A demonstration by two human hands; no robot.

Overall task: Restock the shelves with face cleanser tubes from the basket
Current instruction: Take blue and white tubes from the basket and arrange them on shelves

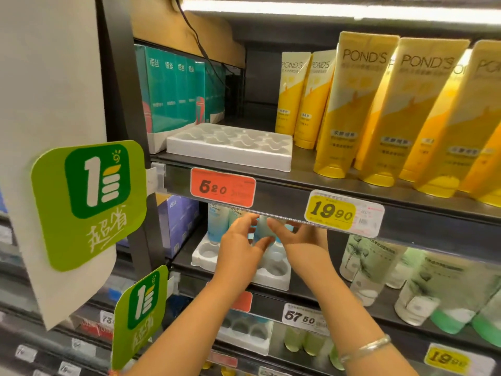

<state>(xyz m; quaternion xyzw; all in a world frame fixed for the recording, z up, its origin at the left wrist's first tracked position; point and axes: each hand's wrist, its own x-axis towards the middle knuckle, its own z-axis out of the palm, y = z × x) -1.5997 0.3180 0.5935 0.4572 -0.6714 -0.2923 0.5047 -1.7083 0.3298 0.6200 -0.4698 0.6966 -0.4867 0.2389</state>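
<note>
One head-worn wide-angle view, close to the shelves (339,185), facing forward and slightly down over both forearms.

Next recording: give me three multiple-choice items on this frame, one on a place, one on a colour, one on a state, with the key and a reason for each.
1. Where does the empty white tray sit?
A. On the upper shelf, left of the yellow tubes
B. On the floor
C. On top of the green boxes

2. What colour is the price tag reading 5.20?
A. Yellow
B. Red-orange
C. Blue

3. What are the hands doing?
A. Both hang idle at the person's sides
B. Both reach to a pale blue tube above the lower tray
C. One lifts a yellow tube

Key: 1 A, the tray lies on the upper shelf beside the yellow tubes. 2 B, the tag is red-orange. 3 B, the left hand and right hand close round the tube; how firm the grip is cannot be told.
</note>
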